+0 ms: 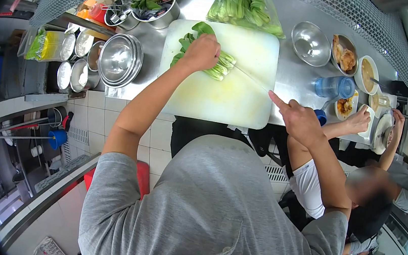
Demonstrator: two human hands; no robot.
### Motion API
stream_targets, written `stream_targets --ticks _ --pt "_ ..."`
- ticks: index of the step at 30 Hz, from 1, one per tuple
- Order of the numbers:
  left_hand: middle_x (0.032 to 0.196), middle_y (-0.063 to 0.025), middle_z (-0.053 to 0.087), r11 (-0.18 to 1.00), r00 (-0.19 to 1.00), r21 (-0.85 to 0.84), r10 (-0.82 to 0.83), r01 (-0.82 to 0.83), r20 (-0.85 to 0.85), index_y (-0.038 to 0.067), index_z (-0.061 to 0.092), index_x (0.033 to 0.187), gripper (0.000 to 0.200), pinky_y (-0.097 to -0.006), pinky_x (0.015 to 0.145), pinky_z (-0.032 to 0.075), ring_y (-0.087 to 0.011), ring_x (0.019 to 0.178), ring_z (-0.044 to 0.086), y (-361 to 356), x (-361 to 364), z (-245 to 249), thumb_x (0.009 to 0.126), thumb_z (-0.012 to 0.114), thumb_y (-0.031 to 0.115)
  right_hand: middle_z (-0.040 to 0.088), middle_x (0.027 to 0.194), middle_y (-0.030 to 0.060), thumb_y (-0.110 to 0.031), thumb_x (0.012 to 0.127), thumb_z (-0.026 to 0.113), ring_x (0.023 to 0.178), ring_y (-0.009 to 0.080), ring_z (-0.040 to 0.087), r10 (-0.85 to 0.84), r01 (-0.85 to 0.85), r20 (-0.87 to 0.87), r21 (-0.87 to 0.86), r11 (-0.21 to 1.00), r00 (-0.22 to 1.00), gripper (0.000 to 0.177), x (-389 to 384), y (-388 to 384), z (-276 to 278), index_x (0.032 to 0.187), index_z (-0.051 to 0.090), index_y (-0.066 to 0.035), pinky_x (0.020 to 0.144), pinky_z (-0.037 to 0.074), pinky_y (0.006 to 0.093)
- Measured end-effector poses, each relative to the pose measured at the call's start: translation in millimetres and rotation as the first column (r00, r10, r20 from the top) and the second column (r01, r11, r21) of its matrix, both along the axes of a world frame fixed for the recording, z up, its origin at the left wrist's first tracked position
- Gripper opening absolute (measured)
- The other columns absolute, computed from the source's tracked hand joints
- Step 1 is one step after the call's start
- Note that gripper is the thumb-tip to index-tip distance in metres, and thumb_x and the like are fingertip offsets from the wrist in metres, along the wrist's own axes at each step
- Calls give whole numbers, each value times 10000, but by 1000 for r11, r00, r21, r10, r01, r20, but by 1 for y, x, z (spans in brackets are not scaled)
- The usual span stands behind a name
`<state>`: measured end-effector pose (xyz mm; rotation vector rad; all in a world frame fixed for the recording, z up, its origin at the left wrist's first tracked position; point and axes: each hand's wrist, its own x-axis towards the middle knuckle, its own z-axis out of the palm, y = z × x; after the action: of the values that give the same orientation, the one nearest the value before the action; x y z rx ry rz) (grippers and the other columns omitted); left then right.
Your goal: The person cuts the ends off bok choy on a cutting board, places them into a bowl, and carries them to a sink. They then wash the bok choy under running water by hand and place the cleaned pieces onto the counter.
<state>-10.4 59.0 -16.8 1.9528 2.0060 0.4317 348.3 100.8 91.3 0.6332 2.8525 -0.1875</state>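
Leafy green bok choy [217,71] lies in a bunch on the white cutting board [217,103], leaves to the left and pale stems to the right. My left hand [203,53] is closed over the bunch, pressing it on the board. A knife [253,78] extends from my right hand [300,120], its thin blade reaching the stem ends. That hand is wrapped round the handle, which it hides, with the index finger stretched toward the blade. Behind the board rests a clear plastic bag [246,10] of more bok choy.
Stacked steel bowls [118,61] and a pot [160,7] with leaves stand left. On the right are a steel bowl [310,43], a blue-capped bottle [334,86] and food bowls. A co-worker's hand [357,121] is close to my right arm. Wire mesh [326,1] hangs above.
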Motion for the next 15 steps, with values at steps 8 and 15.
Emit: stream_targets --ticks 8,15 --pt "971 -121 633 1000 1000 -28 -11 11 9 87 709 719 28 -412 879 519 -317 1013 595 3 0 1 719 687 71 579 742 107 8 797 577 572 259 615 -8 8 -20 0 1000 1000 799 -4 -3 -12 1535 387 -235 544 544 380" --pt "968 -128 631 997 1000 -78 -1 1 -8 81 698 702 10 -417 882 516 -326 1020 600 4 -1 4 709 694 75 592 739 139 -6 832 570 574 307 618 -70 64 -56 -103 993 996 776 -2 -7 -31 1545 358 -227 552 536 418"
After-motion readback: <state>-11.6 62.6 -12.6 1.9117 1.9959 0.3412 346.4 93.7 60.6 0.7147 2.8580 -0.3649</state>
